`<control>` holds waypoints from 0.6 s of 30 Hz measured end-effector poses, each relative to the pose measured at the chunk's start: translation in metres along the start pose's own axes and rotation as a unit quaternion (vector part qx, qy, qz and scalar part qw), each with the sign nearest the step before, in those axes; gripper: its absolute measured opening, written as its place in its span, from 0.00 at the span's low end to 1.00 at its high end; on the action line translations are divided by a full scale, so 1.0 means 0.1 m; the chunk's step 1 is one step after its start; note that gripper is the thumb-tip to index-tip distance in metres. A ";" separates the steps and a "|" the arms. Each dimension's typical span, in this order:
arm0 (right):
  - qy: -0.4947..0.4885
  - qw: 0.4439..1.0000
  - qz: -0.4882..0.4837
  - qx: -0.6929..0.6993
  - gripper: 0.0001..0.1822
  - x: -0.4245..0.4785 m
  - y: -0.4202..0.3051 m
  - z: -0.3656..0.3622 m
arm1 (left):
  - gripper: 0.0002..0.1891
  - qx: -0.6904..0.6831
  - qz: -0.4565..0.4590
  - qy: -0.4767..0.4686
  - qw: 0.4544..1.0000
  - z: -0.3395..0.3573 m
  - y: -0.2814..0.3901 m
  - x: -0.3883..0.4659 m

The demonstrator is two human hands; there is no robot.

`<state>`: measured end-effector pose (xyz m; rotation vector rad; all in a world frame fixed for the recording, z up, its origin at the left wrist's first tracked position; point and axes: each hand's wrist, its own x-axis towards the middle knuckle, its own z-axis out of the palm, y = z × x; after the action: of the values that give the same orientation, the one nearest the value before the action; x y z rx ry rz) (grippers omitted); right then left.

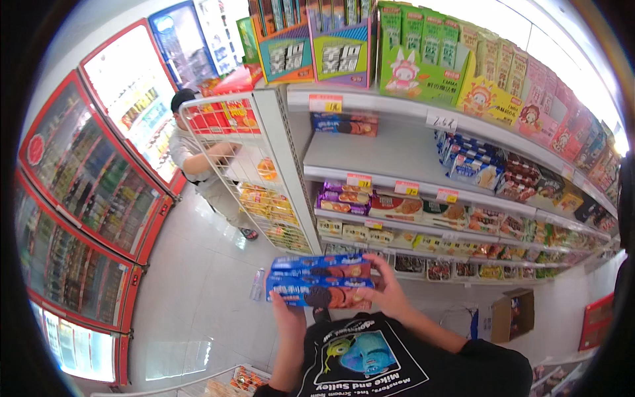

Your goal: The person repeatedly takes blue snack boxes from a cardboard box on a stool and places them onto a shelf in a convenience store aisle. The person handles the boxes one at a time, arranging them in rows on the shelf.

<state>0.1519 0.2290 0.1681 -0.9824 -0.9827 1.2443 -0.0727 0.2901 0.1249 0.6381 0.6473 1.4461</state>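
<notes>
A stack of blue cookie boxes [317, 283], printed with dark sandwich cookies, is held level in front of my chest. My left hand [289, 315] grips its left end from below, thumb on the near face. At the right end, my right hand [389, 293] has its thumb on the near side and fingers around the far side. Ahead stands a white store shelf unit [369, 151]. Similar blue and brown cookie boxes [343, 124] sit at the left of its upper shelf. Blue-and-white snack packs [471, 164] stand farther right on that shelf.
Red-framed drink coolers [89, 168] line the left side. A person [201, 159] reaches into a wire end rack [233, 164]. An open cardboard carton [513, 315] stands on the floor at right. Snack display boxes [426, 74] fill the top shelf. A clear package [257, 284] lies on the floor.
</notes>
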 end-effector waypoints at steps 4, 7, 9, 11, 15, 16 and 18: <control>0.095 0.994 -0.057 0.023 0.47 0.24 0.05 0.29 | 0.30 0.053 -0.045 -0.042 0.997 -0.23 0.04 0.52; 0.116 0.990 -0.072 0.047 0.52 0.17 0.06 0.49 | 0.26 -0.032 -0.102 -0.033 0.994 -0.02 0.12 0.83; 0.123 0.990 -0.058 -0.037 0.60 0.07 0.10 0.56 | 0.25 -0.059 -0.178 0.000 0.982 0.12 0.22 0.95; 0.117 0.974 -0.095 -0.167 0.63 0.06 0.19 0.55 | 0.26 -0.044 -0.190 0.011 0.981 0.23 0.24 0.98; 0.190 0.942 -0.101 -0.257 0.65 0.10 0.16 0.55 | 0.28 -0.033 -0.248 -0.038 0.968 0.23 0.10 1.11; 0.211 0.945 -0.069 -0.239 0.63 0.08 0.11 0.54 | 0.28 -0.032 -0.262 -0.045 0.964 0.24 0.05 1.14; 0.229 0.932 -0.112 -0.258 0.62 0.04 0.15 0.46 | 0.29 -0.022 -0.268 -0.064 0.961 0.31 0.03 1.14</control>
<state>0.1039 0.2360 0.1665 -1.4432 -1.0279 0.5247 -0.0493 0.4038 0.1461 0.4679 0.6246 0.9047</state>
